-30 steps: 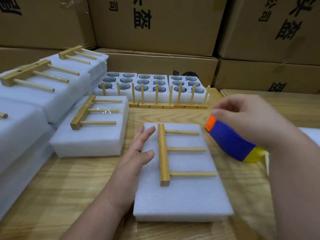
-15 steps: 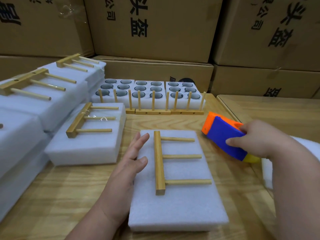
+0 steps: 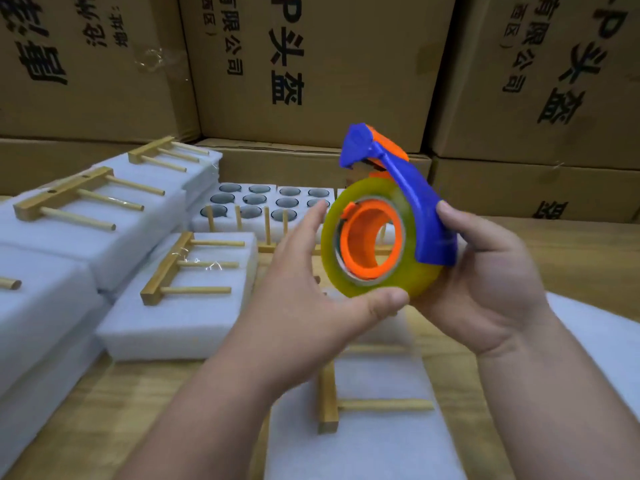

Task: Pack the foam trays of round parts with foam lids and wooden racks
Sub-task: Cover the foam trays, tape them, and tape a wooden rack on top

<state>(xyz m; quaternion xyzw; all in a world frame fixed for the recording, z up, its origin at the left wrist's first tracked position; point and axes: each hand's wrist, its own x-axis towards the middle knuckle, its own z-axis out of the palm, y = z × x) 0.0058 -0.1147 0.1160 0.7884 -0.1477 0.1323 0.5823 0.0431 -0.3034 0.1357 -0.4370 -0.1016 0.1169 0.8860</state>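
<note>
- Your right hand (image 3: 485,278) grips the blue tape dispenser (image 3: 412,202), held up mid-frame.
- Your left hand (image 3: 311,306) pinches the yellowish tape roll (image 3: 367,244), thumb underneath, fingers at its 9 o'clock edge.
- The foam lid (image 3: 363,448) with a wooden rack (image 3: 329,403) lies on the counter (image 3: 138,393) at 6 o'clock.
- Open foam trays (image 3: 263,202) of round parts sit at 11 o'clock.

Tape dispenser (image 3: 391,216) lifted off table; left hand (image 3: 304,306) left foam, now holds roll.
</note>
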